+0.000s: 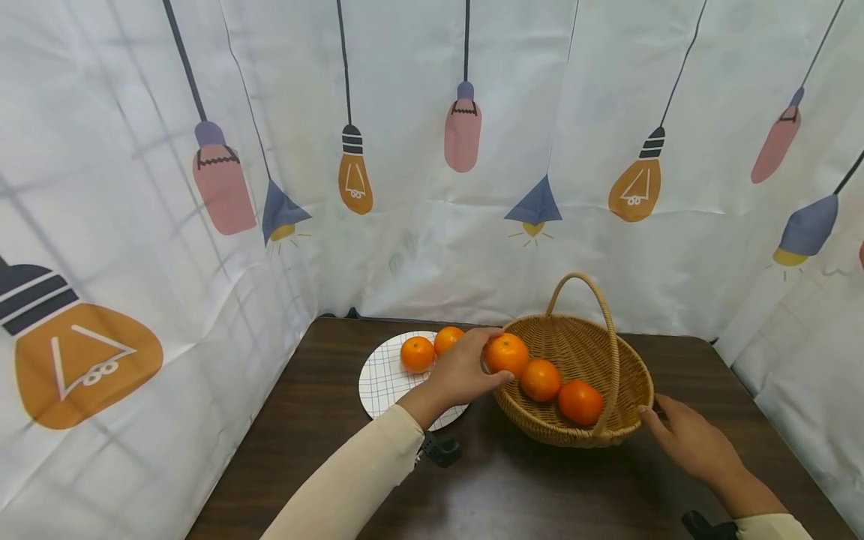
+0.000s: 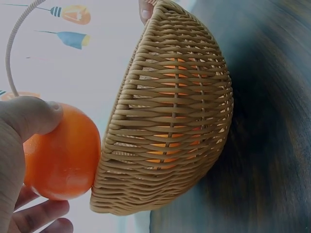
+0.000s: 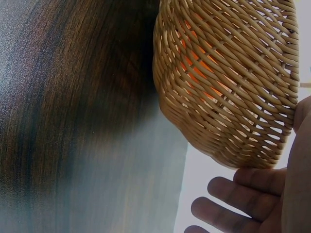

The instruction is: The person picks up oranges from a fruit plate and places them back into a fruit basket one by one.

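My left hand (image 1: 464,369) holds an orange (image 1: 508,355) between thumb and fingers at the left rim of a wicker basket (image 1: 586,341). In the left wrist view the held orange (image 2: 65,155) is right beside the basket's rim, outside the woven wall (image 2: 170,111). Two more fruits, an orange (image 1: 540,380) and a redder one (image 1: 580,403), lie inside the basket. At the basket's right side my right hand (image 1: 698,441) grips the rim, thumb over the edge and a finger against the outer wall (image 3: 228,92); its other fingers are spread.
A white checked plate (image 1: 373,386) left of the basket carries oranges (image 1: 417,355), partly hidden by my left hand. The basket's tall handle (image 1: 613,337) arches over it. Behind the dark wooden table (image 1: 283,465) hangs a white curtain (image 1: 418,247) printed with lamps.
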`<state>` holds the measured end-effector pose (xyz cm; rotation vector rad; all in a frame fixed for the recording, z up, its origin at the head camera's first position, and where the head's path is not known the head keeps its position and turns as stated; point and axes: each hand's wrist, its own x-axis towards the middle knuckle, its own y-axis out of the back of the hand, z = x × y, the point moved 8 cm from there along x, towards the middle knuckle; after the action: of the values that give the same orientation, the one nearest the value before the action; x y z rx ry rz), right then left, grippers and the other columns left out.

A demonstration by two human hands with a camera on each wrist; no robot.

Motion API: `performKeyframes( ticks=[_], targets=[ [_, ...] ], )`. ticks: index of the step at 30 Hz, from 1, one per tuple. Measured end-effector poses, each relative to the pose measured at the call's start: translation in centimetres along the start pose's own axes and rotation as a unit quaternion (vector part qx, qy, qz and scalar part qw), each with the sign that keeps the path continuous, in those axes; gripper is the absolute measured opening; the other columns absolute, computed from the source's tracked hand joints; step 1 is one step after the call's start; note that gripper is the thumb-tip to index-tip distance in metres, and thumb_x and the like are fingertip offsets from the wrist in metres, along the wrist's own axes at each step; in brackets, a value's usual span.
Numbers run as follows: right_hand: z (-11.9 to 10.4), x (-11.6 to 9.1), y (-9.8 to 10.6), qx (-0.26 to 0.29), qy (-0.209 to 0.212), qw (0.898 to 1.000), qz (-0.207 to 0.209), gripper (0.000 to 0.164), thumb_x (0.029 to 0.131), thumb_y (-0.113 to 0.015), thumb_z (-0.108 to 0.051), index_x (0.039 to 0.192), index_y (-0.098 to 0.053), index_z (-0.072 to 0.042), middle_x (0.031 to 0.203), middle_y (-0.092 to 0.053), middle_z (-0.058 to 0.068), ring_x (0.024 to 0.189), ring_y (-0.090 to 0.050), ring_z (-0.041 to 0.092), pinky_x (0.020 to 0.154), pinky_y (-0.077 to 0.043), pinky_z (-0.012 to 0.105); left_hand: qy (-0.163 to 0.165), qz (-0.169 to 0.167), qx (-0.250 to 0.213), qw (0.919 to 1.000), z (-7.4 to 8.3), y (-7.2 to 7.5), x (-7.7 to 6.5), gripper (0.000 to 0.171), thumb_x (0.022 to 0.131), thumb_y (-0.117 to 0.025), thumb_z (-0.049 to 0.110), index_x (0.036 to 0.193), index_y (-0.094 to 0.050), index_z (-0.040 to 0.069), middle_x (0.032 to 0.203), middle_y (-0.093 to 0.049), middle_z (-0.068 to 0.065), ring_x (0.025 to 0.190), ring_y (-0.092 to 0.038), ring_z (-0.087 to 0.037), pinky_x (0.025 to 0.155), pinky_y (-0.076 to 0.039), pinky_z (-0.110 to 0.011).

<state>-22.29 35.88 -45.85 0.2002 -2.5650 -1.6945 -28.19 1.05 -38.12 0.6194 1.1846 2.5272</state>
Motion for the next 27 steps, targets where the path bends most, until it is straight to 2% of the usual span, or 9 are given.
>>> performKeyframes(
  ticks=[10, 21, 27],
  targets=[
    [0.2, 0.0, -0.1, -0.003, -0.004, 1.000, -0.004, 0.073, 0.110, -0.036, -0.051, 0.145, -0.043, 0.012, 0.140, -0.049, 0.039, 0.121, -0.053, 0.057, 0.084, -0.048, 0.068, -0.011, -0.004, -0.017, 0.9998, 0.3, -1.0, 0.3, 0.073, 0.086, -0.081, 0.042, 0.148, -0.051, 0.017, 0.146, -0.052, -0.002, 0.118, -0.058, -0.017, 0.098, -0.051, -0.035],
    [0.1, 0.0, -0.2, 0.001, -0.007, 1.000, -0.011, 0.074, 0.110, -0.035, -0.052, 0.146, -0.042, 0.013, 0.141, -0.047, 0.040, 0.122, -0.051, 0.057, 0.087, -0.047, 0.069, -0.014, -0.015, -0.009, 0.9997, 0.5, -1.8, 0.4, 0.074, 0.086, -0.080, 0.044, 0.149, -0.050, 0.019, 0.145, -0.053, -0.002, 0.122, -0.056, -0.016, 0.100, -0.049, -0.033],
    [-0.1, -0.1, -0.1, 0.002, -0.007, 1.000, -0.010, 0.077, 0.109, -0.035, -0.053, 0.146, -0.042, 0.014, 0.142, -0.047, 0.040, 0.123, -0.050, 0.058, 0.087, -0.046, 0.070, -0.032, -0.012, -0.016, 0.9993, 0.7, -2.0, 0.3, 0.071, 0.086, -0.081, 0.041, 0.146, -0.052, 0.018, 0.141, -0.055, -0.002, 0.121, -0.056, -0.015, 0.100, -0.048, -0.031]
  ],
)
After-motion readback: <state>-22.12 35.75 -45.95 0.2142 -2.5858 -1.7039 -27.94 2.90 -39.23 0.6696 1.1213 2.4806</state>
